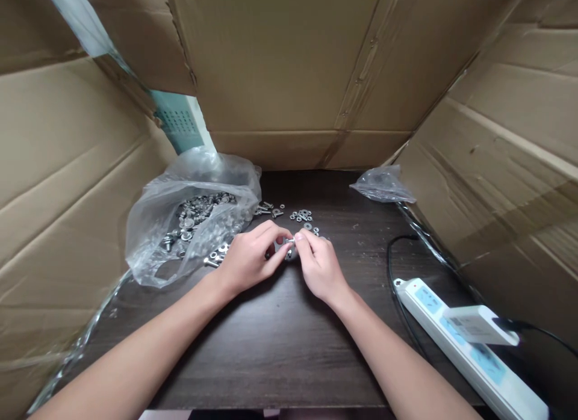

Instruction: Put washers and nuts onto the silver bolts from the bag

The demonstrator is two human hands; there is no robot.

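Over the middle of the dark table (280, 348), my two hands meet at a small metal bolt (290, 240). My left hand (250, 254) pinches one end between thumb and forefinger. The fingertips of my right hand (318, 263) close on the other end and partly cover it; whether a nut sits there I cannot tell. Just beyond my hands lie several loose nuts (301, 215) and a flat washer (307, 226). A few bolts (266, 209) rest farther back to the left. More bolts and nuts (217, 256) lie beside my left wrist.
An open clear plastic bag (149, 227) full of bolts stands at the left. A small plastic bag (383, 184) lies at the back right. On the right are a white power strip (451, 342), a plugged-in adapter (478, 325) and a black cable (389, 257). Cardboard walls (289, 65) enclose the table.
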